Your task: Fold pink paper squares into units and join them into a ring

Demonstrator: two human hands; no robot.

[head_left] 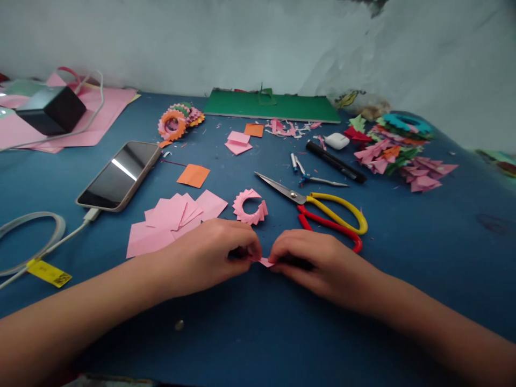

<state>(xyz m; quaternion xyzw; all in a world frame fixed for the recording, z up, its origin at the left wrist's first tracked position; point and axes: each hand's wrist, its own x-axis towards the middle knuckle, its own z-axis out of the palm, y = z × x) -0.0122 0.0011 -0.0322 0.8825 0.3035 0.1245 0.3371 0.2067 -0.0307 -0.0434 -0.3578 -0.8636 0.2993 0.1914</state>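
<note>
Between my two hands is a small folded piece of pink paper (265,262), mostly hidden by the fingers. My left hand (220,247) pinches its left end, and my right hand (312,260) pinches the right end. Just beyond lies a partly closed ring of folded pink paper (250,207), with a gap on its right side. A fanned pile of pink paper sheets (165,217) rests past my left forearm. Scissors (298,199) with one yellow and one red handle lie open beyond my right hand.
A phone (119,174) on a white cable lies left, near a black box (52,110). Orange squares (193,176), a compass (318,178), a black pen (336,161) and a white earbud case (337,141) lie farther back. Folded-paper pieces (397,145) are heaped right; a green board (274,107) lies by the wall.
</note>
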